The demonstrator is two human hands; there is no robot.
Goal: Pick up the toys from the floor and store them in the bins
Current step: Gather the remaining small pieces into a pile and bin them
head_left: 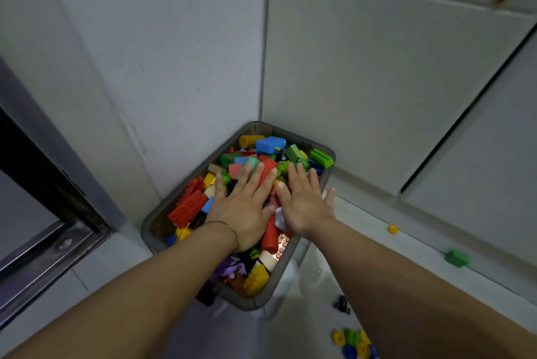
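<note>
Both hands, left hand (242, 210) and right hand (305, 207), flat, gripping nothing, pressing blocks (189, 207) down into the heaped bin (148, 227), likely to make room.

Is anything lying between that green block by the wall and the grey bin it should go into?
Nothing visible on the floor between the green block and the bin. But the bin is heaped with toys, and the left hand and right hand lie flat on the pile.

head view | head-worn, steeply down and forward | near bin (293, 265) in wall corner
</note>
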